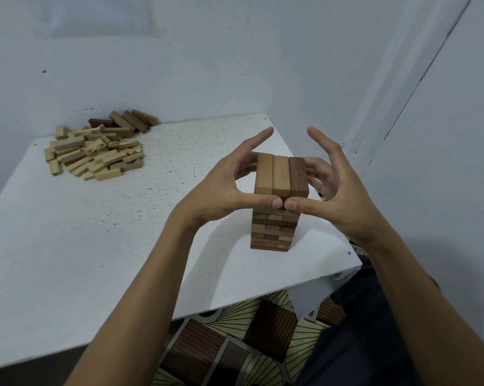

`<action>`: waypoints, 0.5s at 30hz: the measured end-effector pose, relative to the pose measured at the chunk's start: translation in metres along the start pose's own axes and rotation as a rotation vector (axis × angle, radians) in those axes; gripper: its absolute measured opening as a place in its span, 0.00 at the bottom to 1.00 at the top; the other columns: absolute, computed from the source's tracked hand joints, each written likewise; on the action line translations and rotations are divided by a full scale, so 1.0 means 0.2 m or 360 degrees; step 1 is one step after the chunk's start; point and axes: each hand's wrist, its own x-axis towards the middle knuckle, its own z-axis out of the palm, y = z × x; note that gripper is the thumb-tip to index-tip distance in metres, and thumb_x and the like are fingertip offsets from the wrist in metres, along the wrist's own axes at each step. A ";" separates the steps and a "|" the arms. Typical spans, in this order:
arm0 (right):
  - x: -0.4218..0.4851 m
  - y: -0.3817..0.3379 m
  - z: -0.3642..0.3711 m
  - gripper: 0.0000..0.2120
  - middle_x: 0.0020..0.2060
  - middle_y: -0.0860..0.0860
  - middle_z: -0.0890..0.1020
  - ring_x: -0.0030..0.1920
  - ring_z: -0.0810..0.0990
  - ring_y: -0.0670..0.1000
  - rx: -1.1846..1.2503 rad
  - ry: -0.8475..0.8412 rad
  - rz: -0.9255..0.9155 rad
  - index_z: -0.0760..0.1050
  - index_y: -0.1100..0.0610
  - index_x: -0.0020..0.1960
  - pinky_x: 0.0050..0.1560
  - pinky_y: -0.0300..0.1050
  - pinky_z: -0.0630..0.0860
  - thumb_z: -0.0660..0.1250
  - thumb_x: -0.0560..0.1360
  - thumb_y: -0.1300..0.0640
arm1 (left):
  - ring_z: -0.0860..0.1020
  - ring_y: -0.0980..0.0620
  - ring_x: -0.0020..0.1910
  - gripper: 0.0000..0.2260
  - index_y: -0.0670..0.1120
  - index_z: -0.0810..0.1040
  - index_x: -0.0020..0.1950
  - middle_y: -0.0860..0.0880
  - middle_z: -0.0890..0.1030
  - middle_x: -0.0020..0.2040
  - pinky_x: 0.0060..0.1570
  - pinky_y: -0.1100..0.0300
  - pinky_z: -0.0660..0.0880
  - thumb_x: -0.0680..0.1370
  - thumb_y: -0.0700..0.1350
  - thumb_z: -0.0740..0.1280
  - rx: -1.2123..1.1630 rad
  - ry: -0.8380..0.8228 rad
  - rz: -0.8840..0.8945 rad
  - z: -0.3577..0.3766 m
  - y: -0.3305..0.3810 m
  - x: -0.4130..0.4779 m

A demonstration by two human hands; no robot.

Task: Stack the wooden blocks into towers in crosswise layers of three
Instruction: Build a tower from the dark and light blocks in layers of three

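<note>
A tower of wooden blocks point(274, 232) stands near the right front edge of the white table point(96, 246). Its top layer point(281, 174) is three blocks side by side, two light and one dark brown on the right. My left hand point(221, 188) holds the tower's top from the left, thumb pressed on the near face, fingers curled round the far side. My right hand point(338, 196) mirrors it on the right. The two thumb tips meet just below the top layer. Both index fingers point up, free of the blocks.
A pile of loose wooden blocks point(96, 151), light and dark, lies at the table's far left corner against the wall. A wall closes in right of the tower. Below the table's front edge are a patterned floor point(235, 344) and my dark trouser leg point(360, 344).
</note>
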 end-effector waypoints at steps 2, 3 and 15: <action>0.00 0.00 0.00 0.51 0.62 0.50 0.80 0.68 0.74 0.53 0.0002 0.0000 -0.0001 0.52 0.41 0.79 0.75 0.62 0.62 0.79 0.66 0.50 | 0.74 0.54 0.67 0.45 0.59 0.58 0.79 0.53 0.77 0.64 0.73 0.51 0.67 0.67 0.51 0.78 0.0000 0.0000 -0.0002 0.00 0.00 0.00; 0.00 0.00 0.00 0.51 0.62 0.50 0.80 0.69 0.74 0.53 0.0002 -0.0001 0.0000 0.52 0.41 0.79 0.75 0.62 0.62 0.79 0.66 0.50 | 0.74 0.54 0.67 0.45 0.59 0.58 0.79 0.52 0.77 0.64 0.73 0.50 0.66 0.67 0.51 0.78 0.0001 0.0000 -0.0005 0.00 0.00 0.00; -0.02 0.01 0.01 0.50 0.63 0.46 0.80 0.68 0.74 0.48 -0.0013 -0.0018 0.0037 0.52 0.41 0.79 0.75 0.60 0.62 0.79 0.67 0.53 | 0.74 0.56 0.67 0.46 0.59 0.57 0.79 0.52 0.76 0.66 0.73 0.52 0.66 0.68 0.47 0.79 -0.0006 -0.0029 -0.0051 0.01 -0.01 -0.01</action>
